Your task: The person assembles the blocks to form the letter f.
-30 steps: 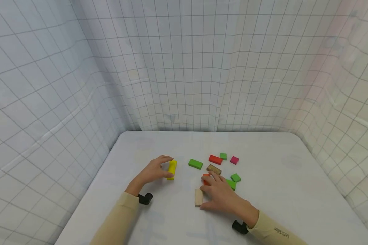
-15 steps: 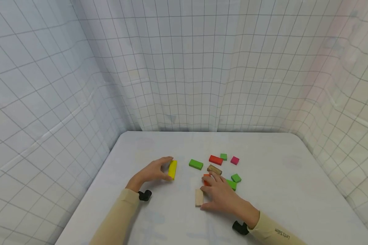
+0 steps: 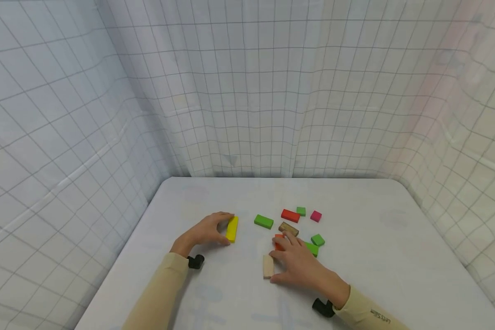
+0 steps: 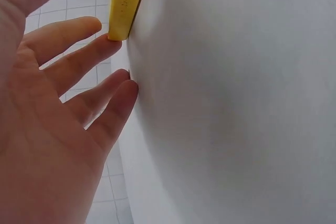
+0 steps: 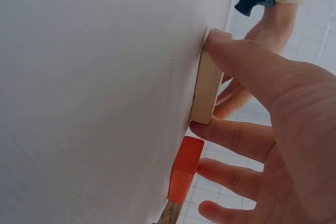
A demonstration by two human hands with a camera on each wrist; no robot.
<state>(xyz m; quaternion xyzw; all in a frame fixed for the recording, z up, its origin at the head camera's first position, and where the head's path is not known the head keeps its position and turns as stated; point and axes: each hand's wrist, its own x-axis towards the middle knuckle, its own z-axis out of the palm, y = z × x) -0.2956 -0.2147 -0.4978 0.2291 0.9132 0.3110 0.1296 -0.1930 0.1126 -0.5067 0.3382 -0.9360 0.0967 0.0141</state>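
My left hand (image 3: 207, 229) spans a yellow block (image 3: 232, 229) end to end, the thumb at its near end and a finger at its far end. In the left wrist view a fingertip (image 4: 114, 41) touches the end of that block; its other end runs out of frame. My right hand (image 3: 298, 263) pinches a pale wooden block (image 5: 206, 85) lengthwise between thumb and index finger, and the block lies on the table. Just beyond it, partly under the right fingers, is an orange-red block (image 5: 185, 169), close to another fingertip.
Around the right hand lie a brown wooden block (image 3: 288, 228), a red block (image 3: 290, 216), a long green block (image 3: 311, 248), small green blocks (image 3: 318, 239) and a pink block (image 3: 316, 216). Another green block (image 3: 264, 222) lies between the hands. Gridded white curtains (image 3: 247, 91) surround the white table (image 3: 367, 229).
The yellow block showed a broader outline with a step at its near end one second ago; now its outline is narrower and even. The left hand has shifted slightly; the right hand stays nearly still.
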